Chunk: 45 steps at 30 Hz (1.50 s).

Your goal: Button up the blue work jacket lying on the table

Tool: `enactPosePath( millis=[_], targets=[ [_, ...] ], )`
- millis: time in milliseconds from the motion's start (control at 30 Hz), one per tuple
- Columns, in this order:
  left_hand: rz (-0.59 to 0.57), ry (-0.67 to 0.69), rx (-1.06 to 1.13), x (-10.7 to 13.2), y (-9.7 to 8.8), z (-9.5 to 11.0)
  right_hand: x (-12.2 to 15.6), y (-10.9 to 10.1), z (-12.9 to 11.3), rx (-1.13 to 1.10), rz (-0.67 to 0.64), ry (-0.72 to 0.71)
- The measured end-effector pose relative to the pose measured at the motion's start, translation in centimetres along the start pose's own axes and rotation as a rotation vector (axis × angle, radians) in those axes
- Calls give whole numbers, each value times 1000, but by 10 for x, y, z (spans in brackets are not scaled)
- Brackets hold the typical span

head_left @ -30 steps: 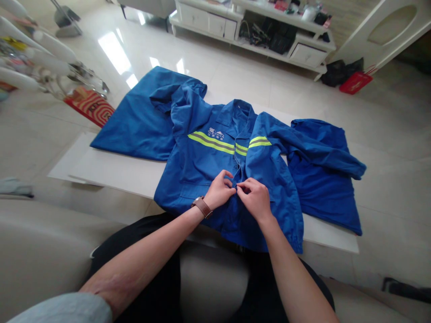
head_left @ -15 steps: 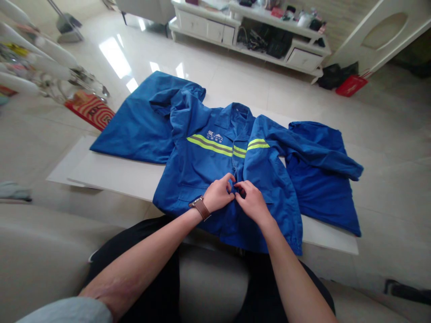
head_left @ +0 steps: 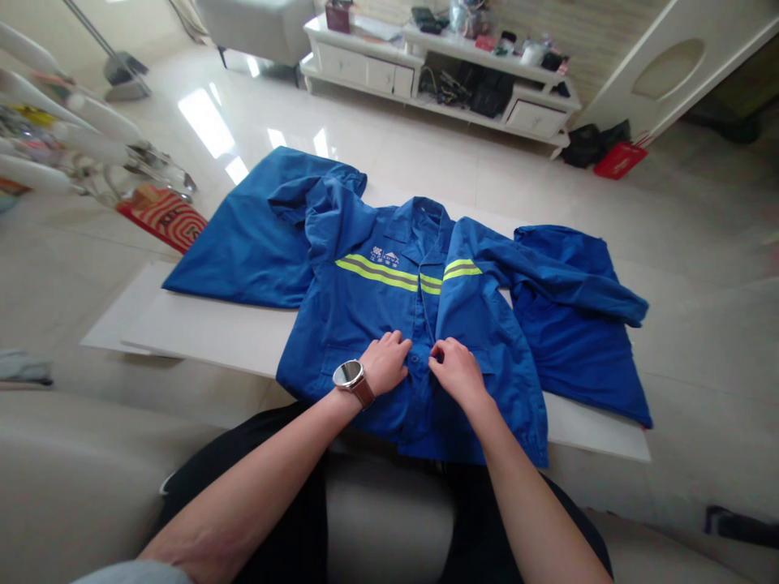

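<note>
A blue work jacket (head_left: pixel 365 324) with a yellow-green and grey stripe across the chest lies front up, its collar away from me. Its front opening runs down the middle, and a small button (head_left: pixel 415 358) shows between my hands. My left hand (head_left: pixel 386 363), wearing a watch (head_left: pixel 349 374) on the wrist, has its fingers closed on the cloth at the left side of the opening. Opposite it, my right hand (head_left: pixel 458 370) pinches the other front edge, thumb and forefinger together. The fingertips partly hide the cloth they hold.
Folded blue garments lie to the left (head_left: pixel 243 235) and right (head_left: pixel 578 341) of the jacket, under its sleeves. All rest on a white table (head_left: pixel 207 328). A white cabinet (head_left: pixel 359 69) stands beyond. At left are a rack with white rails and a red patterned bag (head_left: pixel 164 217).
My hands were close together at the opening. They have moved apart, the left one turning palm down, and the button now shows between them. The view has tilted slightly upward.
</note>
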<state>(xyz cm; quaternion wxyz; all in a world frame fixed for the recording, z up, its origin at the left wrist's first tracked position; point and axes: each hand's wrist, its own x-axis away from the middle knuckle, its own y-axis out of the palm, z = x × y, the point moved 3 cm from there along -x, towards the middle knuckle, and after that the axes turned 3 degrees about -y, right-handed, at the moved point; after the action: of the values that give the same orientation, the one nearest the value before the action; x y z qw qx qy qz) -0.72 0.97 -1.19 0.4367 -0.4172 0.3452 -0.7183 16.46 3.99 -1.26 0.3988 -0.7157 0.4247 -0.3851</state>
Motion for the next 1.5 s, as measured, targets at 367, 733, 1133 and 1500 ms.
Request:
enactPosePath(
  millis=[367, 733, 1133, 1500],
  targets=[
    [-114, -62, -30, 3, 11, -2, -2, -6, -8, 129, -47, -98],
    [-126, -86, -95, 8, 13, 8, -18, -3, 1, 116, -21, 10],
    [-160, -118, -41, 13, 15, 17, -48, 15, 8, 22, 102, -29],
    [-27, -64, 14, 5, -12, 1, -57, -12, 17, -398, 463, 89]
  ],
)
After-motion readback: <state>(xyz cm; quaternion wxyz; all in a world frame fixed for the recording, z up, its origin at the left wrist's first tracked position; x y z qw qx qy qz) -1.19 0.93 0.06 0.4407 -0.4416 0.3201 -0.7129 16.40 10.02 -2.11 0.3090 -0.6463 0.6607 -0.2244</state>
